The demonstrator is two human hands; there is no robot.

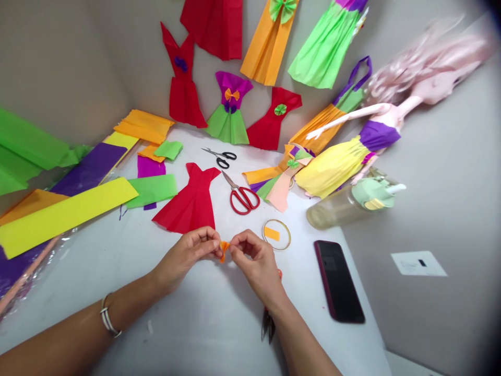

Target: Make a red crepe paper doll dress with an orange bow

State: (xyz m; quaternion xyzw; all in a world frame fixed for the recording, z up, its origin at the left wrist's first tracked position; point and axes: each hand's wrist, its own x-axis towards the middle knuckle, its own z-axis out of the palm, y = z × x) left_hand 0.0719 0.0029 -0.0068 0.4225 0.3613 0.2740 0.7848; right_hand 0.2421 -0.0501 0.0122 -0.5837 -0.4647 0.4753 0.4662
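Observation:
A small pleated orange paper piece point(224, 251) is pinched between both hands above the white table point(188, 318). My left hand point(195, 253) grips its left side with closed fingers, and my right hand point(254, 258) grips its right side. Just beyond the hands lies a red paper dress point(191, 201). Red-handled scissors point(243, 198) and black-handled scissors point(222, 155) rest farther back. To the right, an orange strip point(272, 233) lies inside a round ring point(290, 240). Another tool point(268, 325) is partly hidden beneath my right forearm.
Coloured paper sheets point(70, 214) cover the left side. At the right are a phone point(340, 282), a bottle point(336, 209) and a doll in a yellow skirt point(332, 167). Paper dresses point(229, 112) hang on the wall behind.

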